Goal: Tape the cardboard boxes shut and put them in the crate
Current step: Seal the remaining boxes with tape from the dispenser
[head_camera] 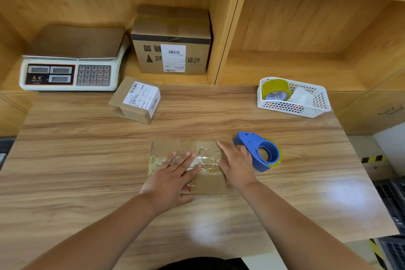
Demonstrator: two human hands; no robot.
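Wooden table point(87, 160): flat cardboard box point(210, 182), clear-taped; left hand point(173, 178) spread flat on top, right hand point(237, 163) open against its right edge; blue tape dispenser point(260, 151) just right.

Both hands lie flat on the taped cardboard box point(188, 165) at frame centre: left hand point(173, 178), right hand point(237, 163). A blue tape dispenser point(259, 151) sits just right of the right hand.

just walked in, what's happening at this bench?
A person is packing boxes. Both hands press flat on a small cardboard box on the table, already covered with clear tape: left hand on top, right hand at its right edge. The blue tape dispenser lies beside the right hand, not held. A labelled small box waits further back. No crate is clearly in view.
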